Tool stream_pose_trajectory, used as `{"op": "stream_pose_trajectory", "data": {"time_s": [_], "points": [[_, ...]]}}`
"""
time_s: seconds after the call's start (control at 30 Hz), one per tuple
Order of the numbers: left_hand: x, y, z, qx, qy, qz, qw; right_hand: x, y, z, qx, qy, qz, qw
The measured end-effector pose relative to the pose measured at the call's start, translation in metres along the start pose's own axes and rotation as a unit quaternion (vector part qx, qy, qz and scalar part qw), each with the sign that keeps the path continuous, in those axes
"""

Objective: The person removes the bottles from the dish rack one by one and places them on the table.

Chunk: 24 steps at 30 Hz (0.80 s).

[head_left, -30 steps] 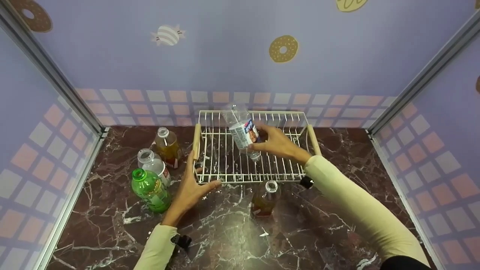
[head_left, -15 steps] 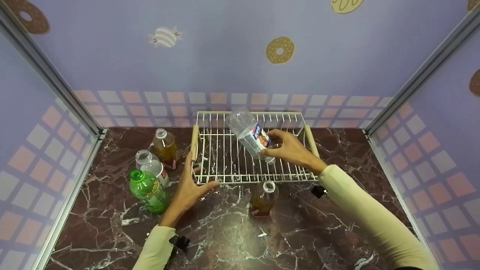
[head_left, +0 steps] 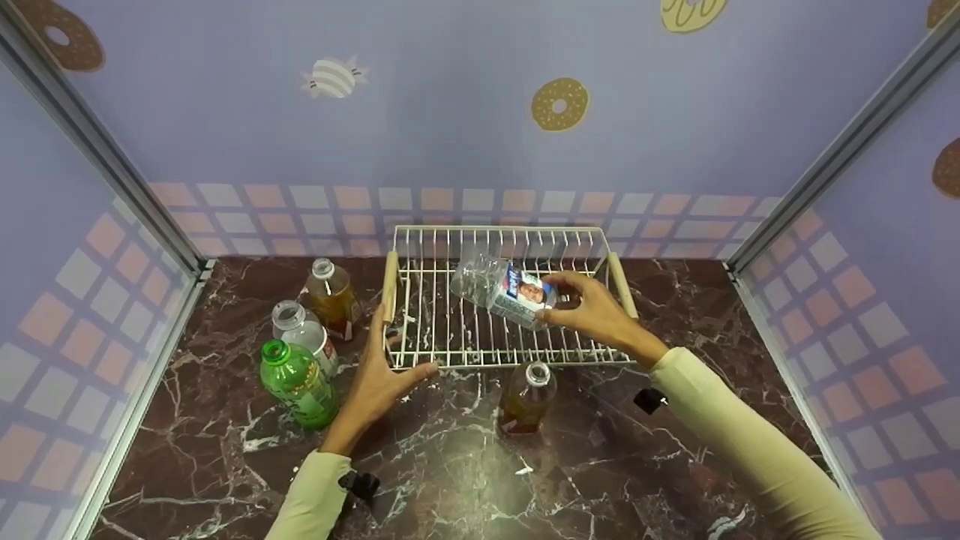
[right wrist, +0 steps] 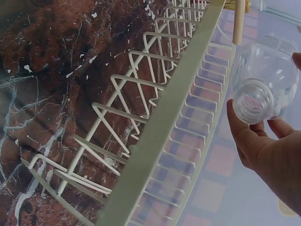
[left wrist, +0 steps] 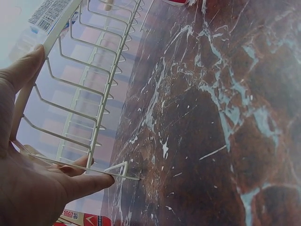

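A clear plastic bottle [head_left: 517,292] with a blue and white label lies tilted over the wire rack [head_left: 420,352], its base toward the left. My right hand [head_left: 592,311] pinches it near the neck end. In the right wrist view the bottle's open mouth [right wrist: 254,101] faces the camera, and my right hand [right wrist: 268,146] has thumb and fingers round it. At the rack's front left corner, my left hand [head_left: 375,382] holds the frame. Its thumb lies on the top rail and its fingers reach along the end wires, as the left wrist view of my left hand [left wrist: 42,179] shows.
Left of the rack stand a bottle of amber liquid [head_left: 332,300], a clear bottle [head_left: 300,330] and a green bottle [head_left: 300,386]. Another amber bottle [head_left: 527,405] stands close before the rack's front. Wooden handles [head_left: 622,285] top the rack's ends. A patterned wall [head_left: 480,150] rises behind.
My right hand has moved right and slightly nearer, and the bottle has tipped from steep to more level over the rack. The left hand stays at the rack's corner.
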<state>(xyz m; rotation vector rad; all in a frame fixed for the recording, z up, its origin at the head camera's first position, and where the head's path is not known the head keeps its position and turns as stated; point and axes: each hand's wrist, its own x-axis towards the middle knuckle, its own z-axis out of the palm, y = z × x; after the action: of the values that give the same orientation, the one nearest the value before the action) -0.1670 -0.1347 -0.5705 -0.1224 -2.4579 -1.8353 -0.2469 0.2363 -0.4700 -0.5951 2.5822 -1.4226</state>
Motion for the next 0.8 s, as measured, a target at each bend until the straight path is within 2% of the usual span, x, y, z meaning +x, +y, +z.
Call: {"op": "stream_pose_trajectory", "data": {"time_s": [0.27,0.57,0.8], "points": [[0.0,0.002,-0.001,-0.003,-0.006,-0.008,0.9999,-0.004,0.001,-0.002,0.034,0.022,-0.01,0.9991],[0.001,0.004,-0.001,0.012,-0.009,-0.009,0.9999,-0.008,0.0,-0.003,0.034,0.032,-0.014,0.9988],[-0.001,0.011,-0.003,0.04,0.003,0.017,0.999,-0.011,-0.008,-0.008,0.051,0.029,-0.02,0.9981]]}}
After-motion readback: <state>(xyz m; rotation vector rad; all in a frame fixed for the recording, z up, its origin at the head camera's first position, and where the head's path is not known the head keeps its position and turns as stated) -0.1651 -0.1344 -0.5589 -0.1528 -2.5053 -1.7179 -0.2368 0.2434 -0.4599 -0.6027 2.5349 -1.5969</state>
